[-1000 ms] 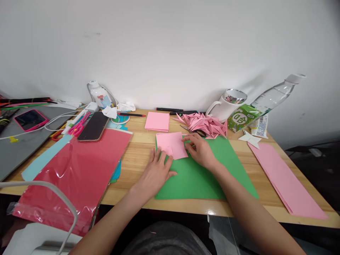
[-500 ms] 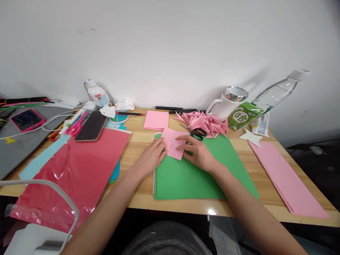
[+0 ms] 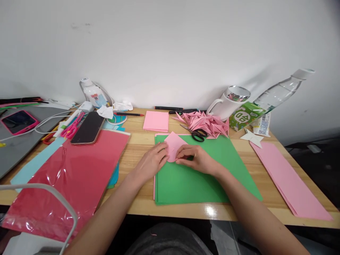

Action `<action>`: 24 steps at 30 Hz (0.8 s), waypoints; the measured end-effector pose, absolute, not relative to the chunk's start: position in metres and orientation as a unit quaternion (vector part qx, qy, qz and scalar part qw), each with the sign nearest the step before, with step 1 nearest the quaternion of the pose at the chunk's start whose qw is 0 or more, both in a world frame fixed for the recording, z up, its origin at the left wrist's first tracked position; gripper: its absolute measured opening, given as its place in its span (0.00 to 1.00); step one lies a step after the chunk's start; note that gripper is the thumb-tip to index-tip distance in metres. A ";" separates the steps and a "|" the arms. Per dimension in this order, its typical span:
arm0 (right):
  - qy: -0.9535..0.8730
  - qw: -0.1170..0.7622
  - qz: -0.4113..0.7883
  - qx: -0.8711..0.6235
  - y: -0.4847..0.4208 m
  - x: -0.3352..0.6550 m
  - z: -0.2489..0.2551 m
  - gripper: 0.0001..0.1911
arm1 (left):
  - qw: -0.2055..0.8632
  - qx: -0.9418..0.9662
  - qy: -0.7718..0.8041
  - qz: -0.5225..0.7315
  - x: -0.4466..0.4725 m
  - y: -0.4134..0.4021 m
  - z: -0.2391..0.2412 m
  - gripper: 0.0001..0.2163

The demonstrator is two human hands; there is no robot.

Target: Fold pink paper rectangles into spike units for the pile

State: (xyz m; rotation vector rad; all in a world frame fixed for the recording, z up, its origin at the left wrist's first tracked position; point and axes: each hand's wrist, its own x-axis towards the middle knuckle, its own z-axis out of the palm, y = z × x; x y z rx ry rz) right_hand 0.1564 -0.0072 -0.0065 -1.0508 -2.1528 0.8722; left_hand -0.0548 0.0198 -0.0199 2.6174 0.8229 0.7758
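Note:
A small pink square of paper (image 3: 173, 143) is between my two hands, turned corner-up, its near edge curling up. My left hand (image 3: 154, 159) grips its left side with bent fingers. At the lower right corner, my right hand (image 3: 196, 157) pinches the paper between thumb and fingers. Beneath lies a stack of green paper sheets (image 3: 202, 187) with a pink edge showing at its left. Just behind it sit a stack of pink square papers (image 3: 156, 120), black-handled scissors (image 3: 198, 134) and a heap of pointed pink folded pieces (image 3: 207, 124).
A white mug (image 3: 231, 102), a green box (image 3: 245, 115) and a tilted clear bottle (image 3: 284, 90) stand at the back right. Long pink sheets (image 3: 292, 180) lie at right. To the left are red paper in plastic (image 3: 74, 177), a phone (image 3: 89, 128) and pink scissors (image 3: 73, 126).
The pink square has turned so a corner points away, and its near edge is now curled. My right hand has moved down to that corner and pinches it. The view has shifted slightly.

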 end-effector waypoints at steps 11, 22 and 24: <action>-0.738 0.325 0.310 -0.503 -0.006 0.148 -0.016 0.08 | 0.199 0.893 0.298 0.272 -0.057 0.020 -0.017 0.08; -0.744 0.329 0.264 -0.519 -0.005 0.145 -0.019 0.06 | 0.233 0.867 0.322 0.300 -0.056 0.020 -0.021 0.09; -0.747 0.326 0.249 -0.523 -0.005 0.145 -0.021 0.06 | 0.215 0.867 0.317 0.318 -0.054 0.020 -0.023 0.07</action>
